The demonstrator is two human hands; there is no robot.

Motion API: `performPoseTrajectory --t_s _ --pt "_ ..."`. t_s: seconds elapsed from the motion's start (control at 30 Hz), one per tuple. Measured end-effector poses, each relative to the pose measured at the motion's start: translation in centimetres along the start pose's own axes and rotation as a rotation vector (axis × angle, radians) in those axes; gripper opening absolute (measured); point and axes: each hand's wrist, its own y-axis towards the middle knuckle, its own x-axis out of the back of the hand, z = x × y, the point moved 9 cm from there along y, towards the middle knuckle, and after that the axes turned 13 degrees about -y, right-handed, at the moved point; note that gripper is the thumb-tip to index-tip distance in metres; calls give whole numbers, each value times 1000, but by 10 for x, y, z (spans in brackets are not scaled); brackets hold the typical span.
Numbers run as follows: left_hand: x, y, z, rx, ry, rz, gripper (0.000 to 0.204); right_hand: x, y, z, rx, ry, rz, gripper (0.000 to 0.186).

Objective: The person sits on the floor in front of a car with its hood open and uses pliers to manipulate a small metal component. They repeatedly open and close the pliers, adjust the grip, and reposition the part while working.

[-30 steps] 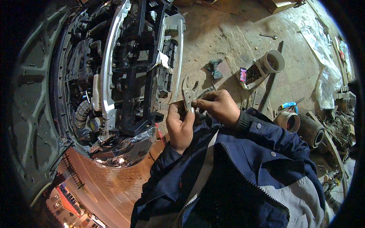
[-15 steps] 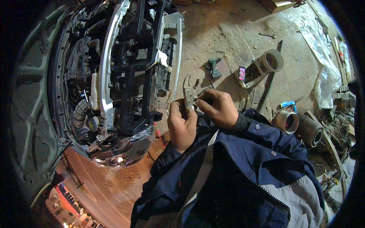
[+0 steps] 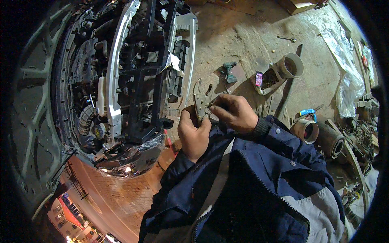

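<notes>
Right hand (image 3: 238, 115) edged slightly toward 2 o'clock | locking pliers (image 3: 199, 102) clamped in left hand (image 3: 194, 135), pliers' jaws toward 12, long axis roughly 12–6 | right grip at their 3 o'clock side; can't tell whether clamped

- since a second ago, drew the right hand (image 3: 236, 113) slightly to the right, away from the flat body of the locking pliers (image 3: 199, 103)
- pulled the right thumb tip back from over that body to about its edge; contact too small to tell
- carried the right cuff (image 3: 263, 125) along, a little up and right
- edged the left hand (image 3: 194, 137), thumb included, slightly right
- noted on the phone (image 3: 258, 79): paler pink screen than before
</notes>
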Motion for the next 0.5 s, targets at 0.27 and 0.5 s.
performPoseTrajectory --t_s 0.27,0.5 --pt "1 -1 2 69 -180 3 20 -9 22 4 152 1 205 35" --pt "2 -7 10 179 -337 -18 27 -10 18 21 240 -121 328 34"
